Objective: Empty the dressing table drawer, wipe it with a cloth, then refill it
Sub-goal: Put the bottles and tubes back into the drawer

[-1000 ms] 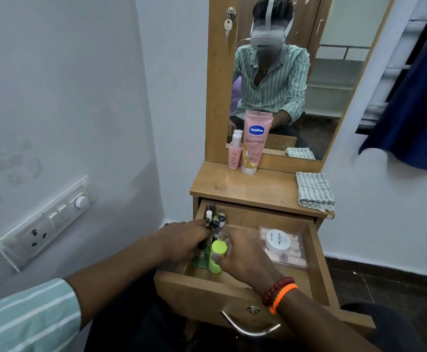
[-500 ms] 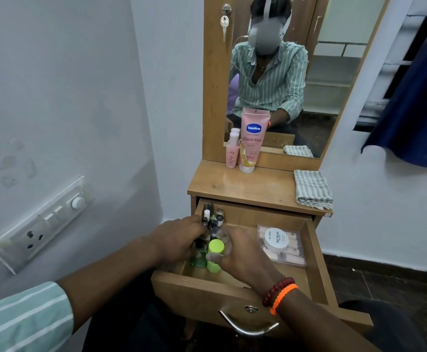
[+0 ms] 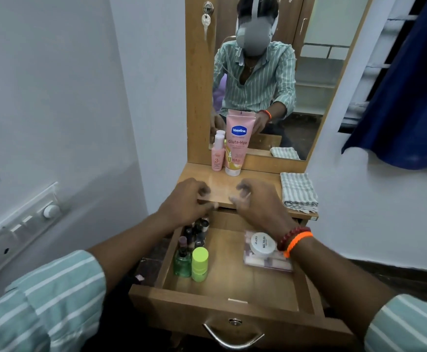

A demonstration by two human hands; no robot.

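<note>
The wooden drawer (image 3: 232, 311) is pulled open. At its left side stand a green glass bottle (image 3: 182, 262), a lime-green bottle (image 3: 200, 264) and several small dark bottles (image 3: 197, 231). At its right lies a clear box (image 3: 265, 265) with a white round jar (image 3: 263, 243) on it. My left hand (image 3: 184, 201) and my right hand (image 3: 255, 201) hover over the tabletop's (image 3: 220, 185) front edge, above the drawer, fingers loosely curled and holding nothing. A folded striped cloth (image 3: 299, 190) lies on the tabletop's right end.
A pink Vaseline tube (image 3: 238, 143) and a small pink bottle (image 3: 218, 154) stand against the mirror (image 3: 309, 72). A switch and socket panel (image 3: 16, 232) is on the left wall. A blue curtain (image 3: 405, 97) hangs at the right.
Both hands let go of the bottles in the drawer's left side and rose to the tabletop's front edge. The bottles stay standing in the drawer.
</note>
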